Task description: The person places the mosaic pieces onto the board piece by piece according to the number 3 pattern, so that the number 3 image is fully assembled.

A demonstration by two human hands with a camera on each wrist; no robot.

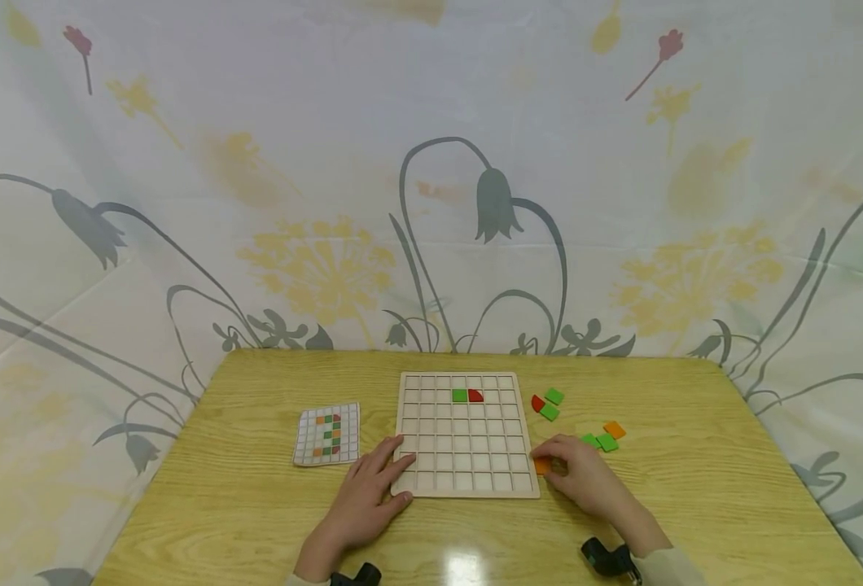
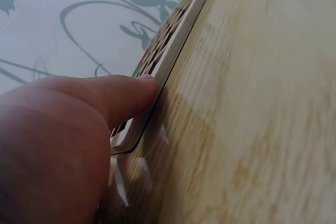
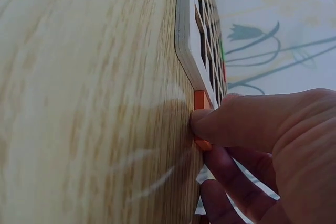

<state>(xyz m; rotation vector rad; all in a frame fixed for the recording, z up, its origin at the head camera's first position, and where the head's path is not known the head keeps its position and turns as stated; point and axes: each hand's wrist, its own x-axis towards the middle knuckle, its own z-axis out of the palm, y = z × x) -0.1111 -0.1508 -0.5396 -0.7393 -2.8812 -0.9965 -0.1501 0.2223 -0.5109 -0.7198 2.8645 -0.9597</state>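
Note:
A wooden grid board [image 1: 461, 464] lies on the table, with a green square tile [image 1: 460, 395] and a red quarter-circle tile [image 1: 475, 396] side by side in cells near its far edge. Fingers spread, my left hand [image 1: 365, 500] rests on the board's left side; its thumb [image 2: 131, 90] lies on the near rim in the left wrist view. By the board's lower right edge, my right hand [image 1: 581, 476] pinches an orange square tile [image 1: 542, 466]. In the right wrist view the thumb presses on this orange tile [image 3: 200, 100], close beside the board's corner.
Left of the board lies a card [image 1: 307, 439] printed with a coloured grid pattern. Loose tiles lie to the right: a red quarter circle [image 1: 537, 403], several green squares [image 1: 607, 442] and an orange square [image 1: 615, 430]. A flowered cloth [image 1: 431, 244] hangs behind the table.

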